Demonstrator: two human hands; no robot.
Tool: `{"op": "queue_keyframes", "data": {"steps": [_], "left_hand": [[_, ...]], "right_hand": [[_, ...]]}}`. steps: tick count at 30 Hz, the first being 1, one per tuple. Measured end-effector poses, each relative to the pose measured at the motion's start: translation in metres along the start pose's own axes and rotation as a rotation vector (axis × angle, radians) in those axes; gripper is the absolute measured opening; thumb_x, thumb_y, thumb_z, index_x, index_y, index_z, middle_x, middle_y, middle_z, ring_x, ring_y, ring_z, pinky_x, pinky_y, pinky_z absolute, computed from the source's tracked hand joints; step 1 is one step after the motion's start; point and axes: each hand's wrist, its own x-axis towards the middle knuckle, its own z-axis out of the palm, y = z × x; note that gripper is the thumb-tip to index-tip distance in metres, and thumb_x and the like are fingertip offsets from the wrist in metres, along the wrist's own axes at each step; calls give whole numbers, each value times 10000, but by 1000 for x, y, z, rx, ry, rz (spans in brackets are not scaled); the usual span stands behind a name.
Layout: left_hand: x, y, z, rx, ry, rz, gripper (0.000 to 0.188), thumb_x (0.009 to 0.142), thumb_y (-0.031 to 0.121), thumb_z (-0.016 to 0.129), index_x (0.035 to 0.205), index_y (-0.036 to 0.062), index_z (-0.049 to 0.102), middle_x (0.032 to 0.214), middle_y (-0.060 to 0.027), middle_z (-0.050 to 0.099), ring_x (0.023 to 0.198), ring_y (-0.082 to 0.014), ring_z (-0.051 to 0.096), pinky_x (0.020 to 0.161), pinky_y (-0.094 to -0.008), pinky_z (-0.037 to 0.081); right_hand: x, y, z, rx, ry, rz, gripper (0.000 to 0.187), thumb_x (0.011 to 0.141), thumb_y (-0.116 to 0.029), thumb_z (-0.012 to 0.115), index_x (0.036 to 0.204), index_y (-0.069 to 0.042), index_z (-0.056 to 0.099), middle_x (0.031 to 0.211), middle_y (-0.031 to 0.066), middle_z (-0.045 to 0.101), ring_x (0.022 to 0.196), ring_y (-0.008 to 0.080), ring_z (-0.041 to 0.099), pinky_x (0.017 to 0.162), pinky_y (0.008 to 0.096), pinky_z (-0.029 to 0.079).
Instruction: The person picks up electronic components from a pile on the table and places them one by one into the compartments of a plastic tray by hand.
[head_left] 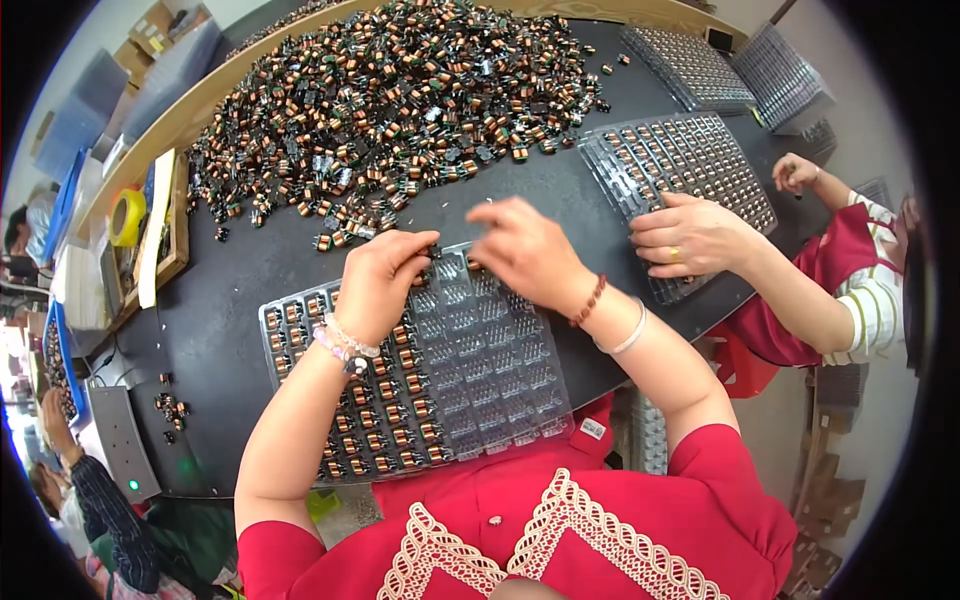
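A clear plastic tray [505,385] lies in front of me. Its left part holds rows of small copper-wound coils [375,440], and its right part shows bare pockets. At the tray's far edge, my left hand [378,285] is closed in a pinch on a small dark coil part [432,254]. My right hand [530,250] hovers over the far right of the tray, index finger stretched toward the left. Motion smears its other fingers, and a coppery coil [474,264] shows right by them; whether they grip it I cannot tell.
A big heap of loose coils [390,100] covers the table's far side. On the right, a co-worker's hand [690,238] rests over another filled tray [690,150]. More trays [690,65] stand behind. A wooden box with yellow tape [128,218] and some stray coils [170,405] lie left.
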Motion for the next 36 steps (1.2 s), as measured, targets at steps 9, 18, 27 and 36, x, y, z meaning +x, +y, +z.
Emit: {"op": "queue_keyframes", "data": {"steps": [9,18,27,36], "left_hand": [[-15,11,40,618,107,362,217,740,71,597,933,77,697,809,-30,610,801,-212,555,716,-360,450],[-20,18,43,863,54,513,210,744,98,575,890,-19,671,824,-88,631,846,-225,569,812,-370,448],[-17,12,19,593,-3,149,195,720,20,562,881,54,666,778,-109,646,764,-311,611,720,-418,482],[-7,-73,-49,514,282,-379,206,790,216,713,930,67,685,944,-118,685,878,-328,618,818,-401,490]], "right_hand": [[57,55,33,-373,9,80,309,820,-129,662,1124,-83,632,1257,58,579,1137,284,530,935,369,471],[50,48,32,-338,33,130,234,787,-111,682,1020,-103,654,1043,20,627,963,231,605,783,353,524],[24,28,13,-21,103,266,124,841,-94,645,957,-58,669,933,59,644,750,226,635,667,324,511],[-9,-14,4,46,27,136,167,857,-78,629,1011,-24,667,1059,92,648,832,268,653,731,351,527]]}}
